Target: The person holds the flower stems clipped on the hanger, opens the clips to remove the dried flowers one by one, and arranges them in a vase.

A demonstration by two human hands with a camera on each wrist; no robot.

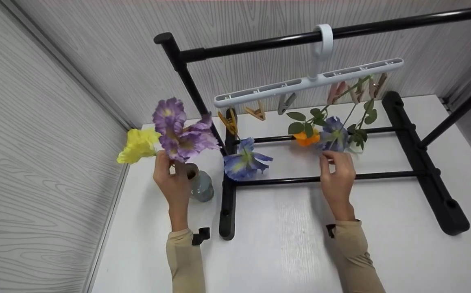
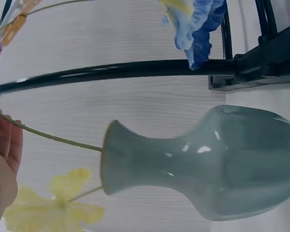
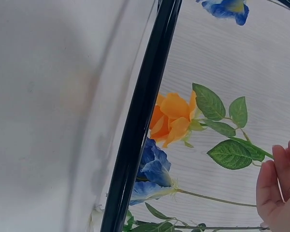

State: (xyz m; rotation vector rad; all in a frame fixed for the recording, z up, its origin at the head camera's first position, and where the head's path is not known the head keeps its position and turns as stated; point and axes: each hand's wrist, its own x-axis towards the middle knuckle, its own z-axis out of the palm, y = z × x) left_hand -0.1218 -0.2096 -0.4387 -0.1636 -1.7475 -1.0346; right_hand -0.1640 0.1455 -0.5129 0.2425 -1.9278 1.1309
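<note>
My left hand (image 1: 172, 177) pinches the stem of a purple flower (image 1: 182, 134). In the left wrist view that stem (image 2: 58, 138) runs from the fingers to the mouth of a pale blue-green vase (image 2: 193, 159). A yellow flower (image 1: 139, 145) leans out of the same vase. My right hand (image 1: 338, 177) has thumb and index finger close together, in front of a hanging blue flower (image 1: 334, 134). Beside that flower hangs an orange rose (image 3: 173, 118); its leafy stem reaches the right fingertips in the right wrist view. I cannot tell whether the fingers hold it.
A black rack (image 1: 256, 45) stands on the white table (image 1: 276, 236). From its bar hangs a white clip hanger (image 1: 308, 82). An orange clip (image 1: 229, 122) at the left end holds another blue flower (image 1: 245, 162). Two middle clips hang without flowers; stems hang under the right clips.
</note>
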